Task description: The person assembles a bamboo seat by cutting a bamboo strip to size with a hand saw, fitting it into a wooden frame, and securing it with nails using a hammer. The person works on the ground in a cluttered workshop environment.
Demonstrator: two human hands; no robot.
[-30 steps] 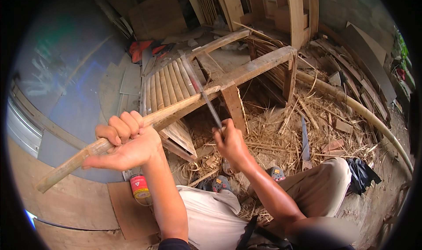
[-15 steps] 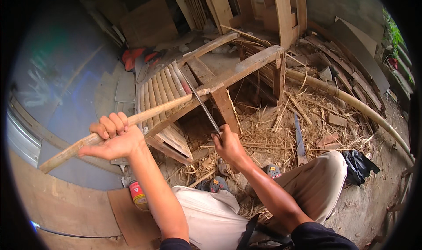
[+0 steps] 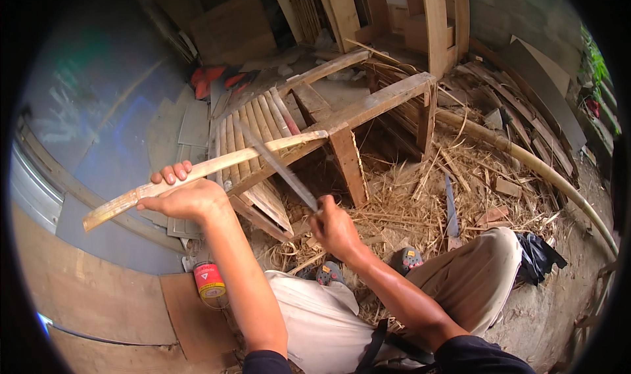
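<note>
A long bamboo strip runs across the left half of the view, its far end at the edge of a wooden frame. My left hand grips the strip near its near end, fingers wrapped over it. In my closed right hand is a long knife, its handle mostly hidden by the fingers. The narrow blade, slightly blurred, crosses the strip and points up to the left. Whether the edge touches the bamboo I cannot tell. Behind the strip is a row of bamboo slats set into the frame.
Bamboo shavings cover the ground beyond my feet. A long bamboo pole curves along the right, near a black plastic bag. A red and yellow can stands left of my leg. Scrap boards lie at the back right.
The blade has swung leftward and tilted over more. The bamboo strip has turned, with a paler face showing now. My left hand has rolled with it, and the whole view has shifted slightly.
</note>
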